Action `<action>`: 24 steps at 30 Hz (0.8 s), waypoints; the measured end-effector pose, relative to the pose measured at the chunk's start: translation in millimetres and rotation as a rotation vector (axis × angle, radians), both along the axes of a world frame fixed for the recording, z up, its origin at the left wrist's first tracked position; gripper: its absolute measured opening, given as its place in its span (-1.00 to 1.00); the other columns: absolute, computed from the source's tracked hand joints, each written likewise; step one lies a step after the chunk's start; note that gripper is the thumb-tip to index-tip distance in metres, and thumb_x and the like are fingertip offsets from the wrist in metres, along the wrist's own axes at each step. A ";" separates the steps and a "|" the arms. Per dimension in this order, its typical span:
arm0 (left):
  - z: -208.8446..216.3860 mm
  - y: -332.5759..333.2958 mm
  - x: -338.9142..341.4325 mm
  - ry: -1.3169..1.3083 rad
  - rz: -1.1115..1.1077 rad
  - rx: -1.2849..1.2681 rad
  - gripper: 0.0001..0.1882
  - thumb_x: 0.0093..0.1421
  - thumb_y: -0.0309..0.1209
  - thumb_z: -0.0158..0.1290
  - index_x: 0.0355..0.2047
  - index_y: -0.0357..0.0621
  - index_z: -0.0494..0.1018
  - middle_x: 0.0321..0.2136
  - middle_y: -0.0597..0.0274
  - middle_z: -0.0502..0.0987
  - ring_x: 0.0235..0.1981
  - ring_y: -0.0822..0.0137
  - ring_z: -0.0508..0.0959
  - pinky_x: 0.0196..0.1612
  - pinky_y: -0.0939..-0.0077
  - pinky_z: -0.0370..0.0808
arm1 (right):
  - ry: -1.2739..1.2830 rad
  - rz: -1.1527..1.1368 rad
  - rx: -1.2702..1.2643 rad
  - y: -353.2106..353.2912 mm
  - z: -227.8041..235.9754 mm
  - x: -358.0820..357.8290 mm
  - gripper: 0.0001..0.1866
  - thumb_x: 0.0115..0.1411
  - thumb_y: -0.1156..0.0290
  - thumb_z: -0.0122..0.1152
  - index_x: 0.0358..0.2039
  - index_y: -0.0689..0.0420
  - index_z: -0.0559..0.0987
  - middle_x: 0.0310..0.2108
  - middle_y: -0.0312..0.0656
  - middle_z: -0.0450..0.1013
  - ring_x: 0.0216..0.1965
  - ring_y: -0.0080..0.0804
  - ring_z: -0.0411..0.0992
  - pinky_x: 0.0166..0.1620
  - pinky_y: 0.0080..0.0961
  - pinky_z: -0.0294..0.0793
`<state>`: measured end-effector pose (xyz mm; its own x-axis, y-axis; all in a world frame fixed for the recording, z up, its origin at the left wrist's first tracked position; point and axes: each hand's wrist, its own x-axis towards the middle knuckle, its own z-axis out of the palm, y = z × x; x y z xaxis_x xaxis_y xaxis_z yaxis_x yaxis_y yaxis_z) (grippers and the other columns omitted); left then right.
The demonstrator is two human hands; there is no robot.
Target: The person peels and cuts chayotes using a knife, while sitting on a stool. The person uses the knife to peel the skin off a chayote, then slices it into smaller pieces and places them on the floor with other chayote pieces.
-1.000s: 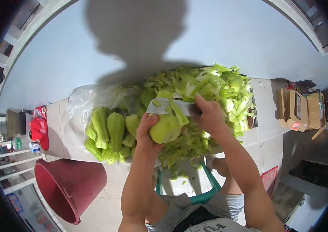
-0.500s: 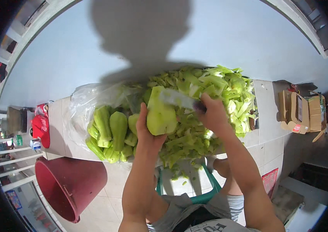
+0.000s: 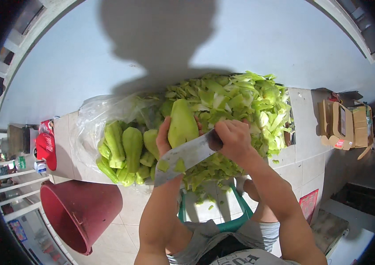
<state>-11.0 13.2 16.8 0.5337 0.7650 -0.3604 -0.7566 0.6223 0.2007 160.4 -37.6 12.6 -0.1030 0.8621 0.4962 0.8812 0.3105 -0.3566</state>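
Observation:
My left hand (image 3: 164,136) is closed around the lower part of a pale green, pear-shaped fruit that looks like a green papaya (image 3: 181,119), held with its narrow end pointing away from me. In my right hand (image 3: 236,140) is a broad-bladed knife (image 3: 187,158), gripped by its dark handle. The blade slants down to the left, across the papaya's near end and in front of my left wrist, hiding part of that hand. Bits of green peel cling to the blade. Beneath and right of my hands spreads a large heap of green peelings (image 3: 227,99).
Several more green papayas (image 3: 133,148) lie left of my hands beside a clear plastic bag (image 3: 91,117). A red bucket (image 3: 103,203) stands tipped at lower left. Opened cardboard boxes (image 3: 359,126) are at right, a red cap (image 3: 46,148) at far left. A pale wall (image 3: 258,39) rises beyond the heap.
The knife has come from the papaya's far upper side down toward me, its blade now across the near end. My right hand has moved slightly nearer and the papaya has turned.

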 end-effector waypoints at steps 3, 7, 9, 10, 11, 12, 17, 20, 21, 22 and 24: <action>2.0 -2.0 2.0 -0.013 0.001 -0.051 -0.46 0.25 0.00 -0.14 -0.03 -0.23 0.40 -0.24 -0.03 0.53 -0.28 0.09 0.54 -0.18 0.21 0.53 | 0.000 -0.018 -0.004 -1.7 0.9 -1.3 -0.69 -0.22 0.34 0.34 -0.53 0.06 0.35 -0.63 -0.24 0.34 -0.58 -0.21 0.41 -0.49 -0.31 0.38; 2.3 2.8 2.5 0.060 0.101 -0.151 -0.48 0.24 -0.03 -0.12 -0.03 -0.22 0.42 -0.22 -0.01 0.53 -0.25 0.08 0.53 -0.15 0.16 0.52 | 0.110 -0.072 -0.172 2.4 -2.1 7.6 -0.70 -0.19 0.37 0.33 -0.52 0.08 0.35 -0.61 -0.19 0.39 -0.55 -0.19 0.46 -0.48 -0.27 0.41; 0.6 6.2 -1.1 -0.041 0.132 -0.203 -0.49 0.24 -0.03 -0.11 -0.03 -0.21 0.42 -0.21 -0.01 0.53 -0.24 0.07 0.53 -0.14 0.14 0.52 | 0.102 -0.093 -0.182 0.5 -0.8 3.6 -0.71 -0.18 0.38 0.32 -0.51 0.09 0.35 -0.61 -0.19 0.39 -0.55 -0.18 0.46 -0.49 -0.26 0.41; -3.5 6.4 -4.0 -0.053 0.091 -0.135 -0.48 0.23 -0.03 -0.09 -0.04 -0.22 0.42 -0.22 -0.03 0.53 -0.24 0.08 0.54 -0.11 0.16 0.51 | 0.096 -0.110 -0.193 0.5 0.0 1.1 -0.72 -0.16 0.39 0.31 -0.50 0.09 0.34 -0.61 -0.18 0.40 -0.56 -0.18 0.47 -0.50 -0.26 0.42; -5.4 6.4 -6.6 -0.064 0.050 -0.067 -0.48 0.22 -0.03 -0.08 -0.04 -0.23 0.42 -0.22 -0.04 0.54 -0.24 0.08 0.56 -0.08 0.19 0.50 | 0.099 -0.106 -0.190 1.3 1.6 -0.5 -0.72 -0.16 0.39 0.31 -0.50 0.09 0.34 -0.61 -0.18 0.40 -0.56 -0.18 0.47 -0.50 -0.26 0.42; -4.8 5.5 -6.8 -0.065 0.051 -0.068 -0.48 0.22 -0.03 -0.08 -0.04 -0.23 0.42 -0.22 -0.04 0.54 -0.24 0.08 0.56 -0.08 0.19 0.50 | 0.079 -0.098 -0.162 0.6 3.3 -0.4 -0.72 -0.14 0.40 0.30 -0.50 0.10 0.34 -0.63 -0.18 0.40 -0.58 -0.19 0.46 -0.51 -0.27 0.42; 2.8 -0.7 -11.4 0.186 0.027 0.037 -0.48 0.22 -0.01 -0.09 -0.03 -0.19 0.43 -0.23 0.02 0.55 -0.21 0.14 0.56 -0.15 0.19 0.53 | 0.055 -0.072 -0.115 -1.2 -4.5 6.1 -0.71 -0.10 0.38 0.30 -0.46 0.10 0.34 -0.63 -0.20 0.39 -0.58 -0.17 0.47 -0.51 -0.27 0.43; 16.7 1.0 -11.1 0.136 0.067 -0.087 -0.48 0.23 0.01 -0.10 -0.04 -0.17 0.44 -0.23 0.06 0.56 -0.21 0.16 0.57 -0.15 0.21 0.52 | 0.000 -0.144 -0.246 4.0 -20.1 17.3 -0.68 -0.11 0.37 0.32 -0.44 0.09 0.33 -0.63 -0.19 0.39 -0.57 -0.13 0.46 -0.51 -0.25 0.42; 15.1 1.9 -13.3 0.137 0.072 -0.086 -0.48 0.23 0.01 -0.10 -0.04 -0.17 0.44 -0.23 0.06 0.56 -0.21 0.16 0.57 -0.15 0.21 0.52 | 0.049 -0.139 -0.257 2.8 -17.0 13.4 -0.67 -0.11 0.37 0.32 -0.43 0.09 0.32 -0.63 -0.18 0.39 -0.56 -0.11 0.46 -0.51 -0.23 0.42; 11.3 2.9 -15.2 0.108 0.070 -0.070 -0.50 0.23 0.00 -0.10 -0.06 -0.15 0.45 -0.23 0.09 0.57 -0.21 0.16 0.57 -0.16 0.22 0.53 | 0.096 -0.135 -0.268 2.5 -13.6 10.2 -0.66 -0.11 0.38 0.33 -0.42 0.09 0.32 -0.62 -0.17 0.40 -0.55 -0.09 0.46 -0.51 -0.21 0.41; 1.7 2.6 -17.2 0.080 0.072 -0.057 -0.51 0.23 0.00 -0.09 -0.07 -0.13 0.45 -0.22 0.12 0.57 -0.21 0.17 0.57 -0.17 0.22 0.54 | 0.125 -0.087 -0.255 3.3 -5.5 5.9 -0.66 -0.12 0.39 0.33 -0.42 0.09 0.32 -0.62 -0.16 0.40 -0.54 -0.08 0.46 -0.51 -0.20 0.41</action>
<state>-28.2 15.8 18.5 0.4463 0.7774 -0.4432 -0.7826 0.5793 0.2279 166.2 -34.3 7.1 0.0247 0.9635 0.2666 0.8449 0.1224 -0.5208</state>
